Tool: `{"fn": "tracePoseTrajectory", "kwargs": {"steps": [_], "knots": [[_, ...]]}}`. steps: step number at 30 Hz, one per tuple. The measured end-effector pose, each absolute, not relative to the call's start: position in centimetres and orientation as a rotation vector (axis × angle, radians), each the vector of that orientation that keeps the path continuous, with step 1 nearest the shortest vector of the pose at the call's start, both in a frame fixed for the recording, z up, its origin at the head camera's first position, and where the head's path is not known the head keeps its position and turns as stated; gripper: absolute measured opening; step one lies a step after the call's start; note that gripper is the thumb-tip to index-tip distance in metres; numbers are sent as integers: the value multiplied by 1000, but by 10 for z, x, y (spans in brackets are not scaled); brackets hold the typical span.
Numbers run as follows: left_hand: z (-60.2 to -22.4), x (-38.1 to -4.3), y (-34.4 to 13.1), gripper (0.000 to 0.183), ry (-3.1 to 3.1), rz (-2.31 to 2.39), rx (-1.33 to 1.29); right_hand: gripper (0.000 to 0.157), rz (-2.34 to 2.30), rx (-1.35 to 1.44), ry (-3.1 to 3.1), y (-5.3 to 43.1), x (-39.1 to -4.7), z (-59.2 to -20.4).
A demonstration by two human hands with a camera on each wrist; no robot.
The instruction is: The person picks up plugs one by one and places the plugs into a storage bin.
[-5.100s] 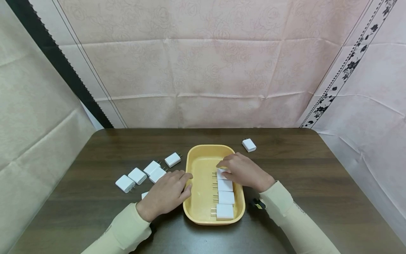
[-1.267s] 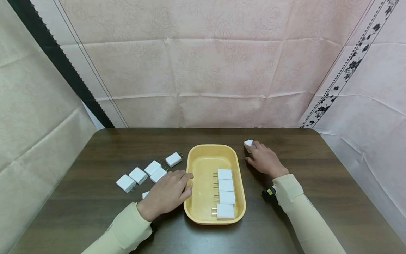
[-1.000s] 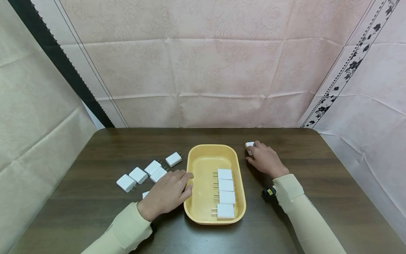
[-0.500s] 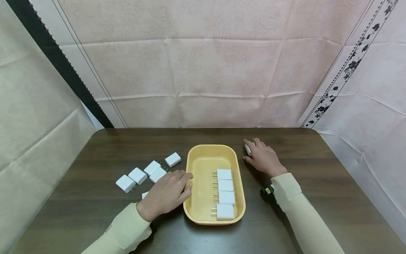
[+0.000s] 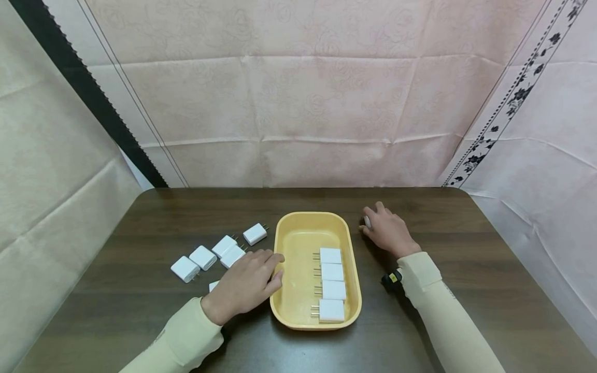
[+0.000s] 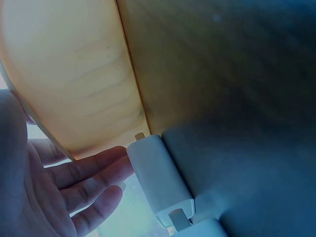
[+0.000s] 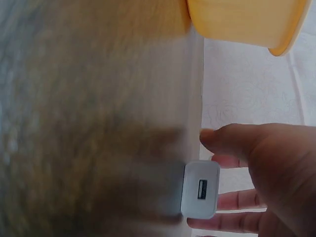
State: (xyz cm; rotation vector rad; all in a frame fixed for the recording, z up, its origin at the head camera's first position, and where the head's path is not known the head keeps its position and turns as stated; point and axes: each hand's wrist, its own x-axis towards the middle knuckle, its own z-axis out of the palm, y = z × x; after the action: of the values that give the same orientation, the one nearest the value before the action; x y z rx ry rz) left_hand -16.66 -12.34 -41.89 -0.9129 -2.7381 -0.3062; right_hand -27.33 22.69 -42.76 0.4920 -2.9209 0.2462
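Brown wood-look table [image 5: 475, 269] with round far corners | middle: yellow round-cornered plastic tray [image 5: 298, 269] | left of tray: six small white boxy plugs [image 5: 202, 258] with metal prongs, one partly hidden | right of tray, near the far edge: one more white boxy plug [image 7: 192, 190]

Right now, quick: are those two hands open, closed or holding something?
Left hand: open, relaxed at the edge of the yellow tray.
Right hand: at a white plug; whether it grips it cannot be told.

Dark wood-grain table [image 5: 466, 280], creased pale hangings [image 5: 322, 103], probably cloth, black edging [image 5: 91, 93]
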Motion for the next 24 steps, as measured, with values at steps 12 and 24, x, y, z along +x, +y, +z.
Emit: {"fn": "tracePoseTrajectory", "kwargs": {"steps": [12, 24], "knots": [[-419, -167, -123, 32, -2737, -294, -913, 45, 359, 432, -2996, 232, -274, -424], [-419, -167, -123, 32, -2735, -296, -912, 35, 386, 478, -2953, 231, -277, -423]]}}
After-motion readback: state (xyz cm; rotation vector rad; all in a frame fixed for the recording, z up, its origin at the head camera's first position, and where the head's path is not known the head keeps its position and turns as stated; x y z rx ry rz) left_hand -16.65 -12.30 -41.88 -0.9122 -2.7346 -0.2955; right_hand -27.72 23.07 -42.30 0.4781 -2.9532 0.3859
